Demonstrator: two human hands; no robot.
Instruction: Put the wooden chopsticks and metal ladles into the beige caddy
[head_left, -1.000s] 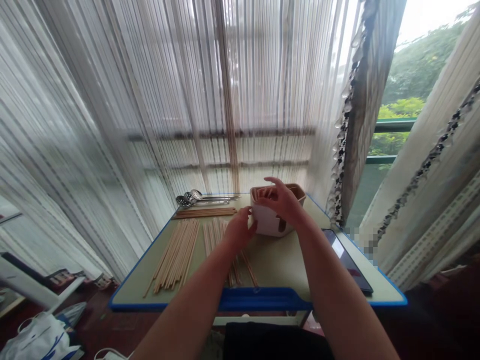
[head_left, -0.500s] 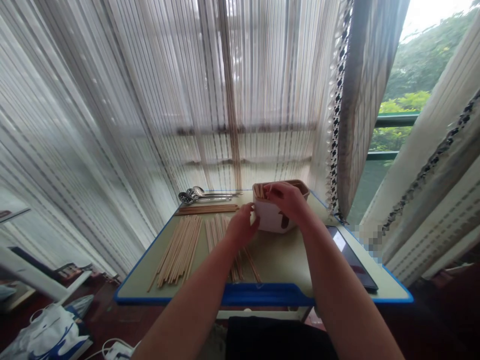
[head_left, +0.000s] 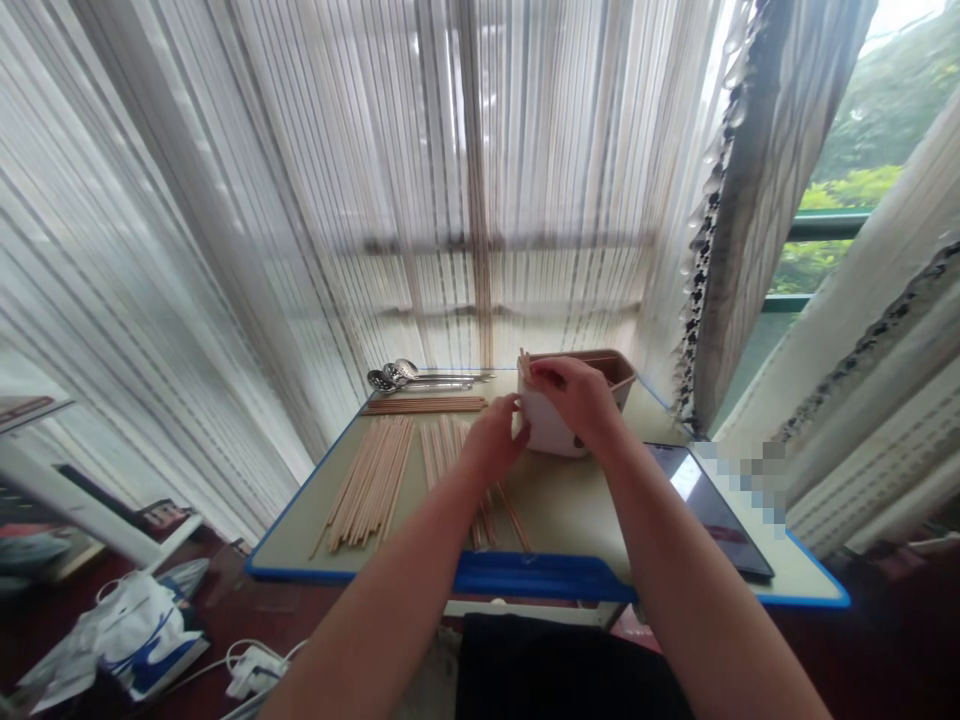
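Observation:
My left hand (head_left: 496,438) holds the left end of a white container (head_left: 551,425) with a brown rim, fingers at the near-left corner and thumb at the front side. Pinched fingers of my right hand (head_left: 581,393) are at the rim on the left, closed on light wooden chopsticks (head_left: 524,362) whose tips rise above it. Their lower parts are hidden in the container. Left of the container lie loose chopsticks (head_left: 442,440), partly covered by my left forearm. A larger fanned bundle of chopsticks (head_left: 369,485) lies farther left.
Darker chopsticks (head_left: 424,405) lie sideways at the back left, with several metal slotted spoons and ladles (head_left: 401,375) behind them. A black tablet (head_left: 709,510) rests at the right of the blue-edged table (head_left: 600,520). Curtains (head_left: 420,200) hang behind. A white bag (head_left: 139,630) lies on the floor.
The chopsticks at the container's left end now stand more upright, their tips higher above the rim. My right hand has shifted with them to the rim. The camera view has turned slightly left.

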